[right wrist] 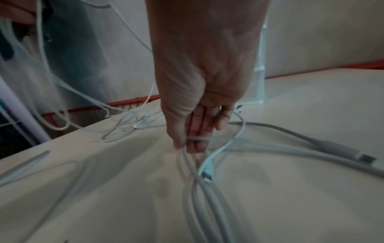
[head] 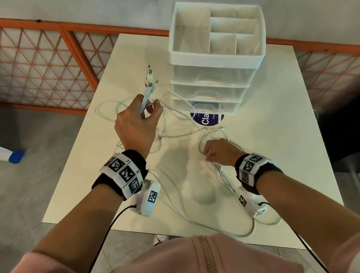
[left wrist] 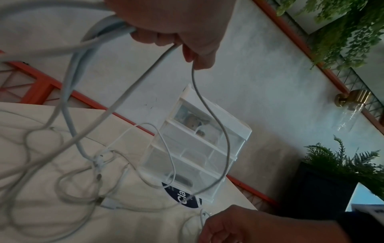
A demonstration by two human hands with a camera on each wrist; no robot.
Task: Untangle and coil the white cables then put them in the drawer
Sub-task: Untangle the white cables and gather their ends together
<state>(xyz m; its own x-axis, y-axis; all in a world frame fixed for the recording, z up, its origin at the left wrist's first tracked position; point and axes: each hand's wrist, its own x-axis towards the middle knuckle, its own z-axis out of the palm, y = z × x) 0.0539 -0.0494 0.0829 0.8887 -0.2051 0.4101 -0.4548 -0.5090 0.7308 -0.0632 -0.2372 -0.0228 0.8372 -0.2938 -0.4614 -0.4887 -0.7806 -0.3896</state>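
White cable ends stand bunched above my left hand, whose fingers curl round them, while my right hand pinches a few strands low over the table, the rest of the white cables sprawling in loops between. Pulling the hands apart now would likely tighten the crossings into knots. The drawer unit stands closed beyond; its open top tray looks empty, and its drawers' contents are unclear.

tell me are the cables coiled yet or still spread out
Still spread out: the white cables lie in loose tangled loops across the table, with one bunch held up in the left hand.
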